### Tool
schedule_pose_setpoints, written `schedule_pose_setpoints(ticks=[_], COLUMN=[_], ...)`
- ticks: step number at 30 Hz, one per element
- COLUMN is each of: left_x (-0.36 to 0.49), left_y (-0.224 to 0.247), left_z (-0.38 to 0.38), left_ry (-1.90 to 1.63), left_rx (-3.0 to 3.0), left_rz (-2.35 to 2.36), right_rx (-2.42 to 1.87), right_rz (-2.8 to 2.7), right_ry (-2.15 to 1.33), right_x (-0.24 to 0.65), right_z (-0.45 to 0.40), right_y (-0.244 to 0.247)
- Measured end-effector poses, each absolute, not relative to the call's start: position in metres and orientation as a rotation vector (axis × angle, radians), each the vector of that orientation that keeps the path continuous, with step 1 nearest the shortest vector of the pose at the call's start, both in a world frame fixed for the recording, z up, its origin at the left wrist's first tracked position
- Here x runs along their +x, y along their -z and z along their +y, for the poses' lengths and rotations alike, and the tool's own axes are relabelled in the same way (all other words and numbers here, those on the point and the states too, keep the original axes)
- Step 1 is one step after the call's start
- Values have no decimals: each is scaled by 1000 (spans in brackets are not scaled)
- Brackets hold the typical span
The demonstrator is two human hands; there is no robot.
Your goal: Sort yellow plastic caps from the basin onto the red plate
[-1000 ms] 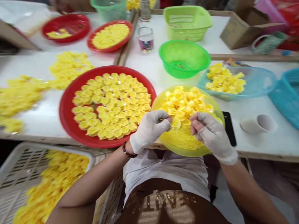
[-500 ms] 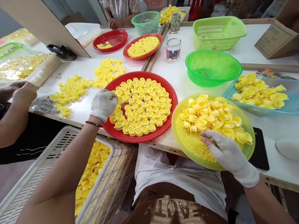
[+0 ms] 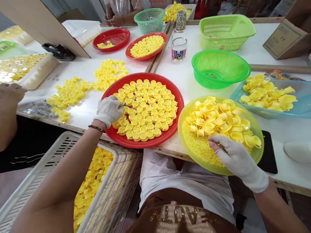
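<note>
My left hand [image 3: 109, 110], in a white glove, is curled closed over the left side of a red round tray [image 3: 178, 121]. Its fingertips are hidden behind the knuckles, so what they hold cannot be seen. Small yellow round plastic cups [image 3: 145, 111] stand packed side by side in the tray. My right hand [image 3: 234, 158], in a white glove with bare fingertips, is pinched closed over the front of a yellow bowl [image 3: 258, 158]. Anything between those fingertips is too small to make out. Tiny yellow pieces [image 3: 202, 147] and larger yellow cup-shaped parts [image 3: 216, 116] fill the bowl.
Loose yellow pieces [image 3: 70, 94] lie left of the tray. A green bowl [image 3: 221, 72], a blue tray [image 3: 301, 103] and a glass jar [image 3: 179, 48] stand behind. A white crate [image 3: 121, 168] sits below the table's edge. A co-worker's hand [image 3: 11, 94] is at far left.
My left hand has turned slightly, its fingers now more hidden, over the same side of the tray. My right hand stays over the bowl. The co-worker's hands at left have shifted leftward.
</note>
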State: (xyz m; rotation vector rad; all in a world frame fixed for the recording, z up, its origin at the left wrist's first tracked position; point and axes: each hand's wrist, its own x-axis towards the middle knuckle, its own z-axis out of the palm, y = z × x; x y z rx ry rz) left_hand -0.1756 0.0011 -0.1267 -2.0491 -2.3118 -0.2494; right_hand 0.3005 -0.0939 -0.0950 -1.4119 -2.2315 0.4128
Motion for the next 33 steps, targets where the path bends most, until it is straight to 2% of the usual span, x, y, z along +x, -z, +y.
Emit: schedule_pose_setpoints(ticks=[5, 9, 13, 16, 20, 23, 28, 30, 33], left_x=[-170, -138, -54, 21, 89, 107, 107, 104, 100], left_y=[120, 110, 102, 99, 93, 89, 91, 94, 95], left_z=[7, -4, -29, -45, -49, -44, -41, -42, -40], left_ry=[207, 604, 990, 829, 585, 567, 485, 359, 211], left_rx=[-1965, -2022, -2379, -2750, -2852, -2852, -2884, -2865, -2793], left_rz=[-2395, -2211, -1747, -1335, -1281, -1301, -1265, -1234, -1188], right_rx=[-1257, -1204, -1206, -1189, -1260, -1289, -1189, -1057, -965], right_rz=[-2447, -2726, -2876, -2912, -2837, -2527, -1297, -929, -694], right_ry=[-251, -99, -125, -228, -398, -730, -1384, -1573, -1721], right_x=[300, 294, 289, 289, 290, 291, 291, 290, 290], right_z=[-94, -95, -94, -92, -88, -85, -75, -70, -62], right_y=[97, 96, 99, 105, 108, 102, 83, 77, 71])
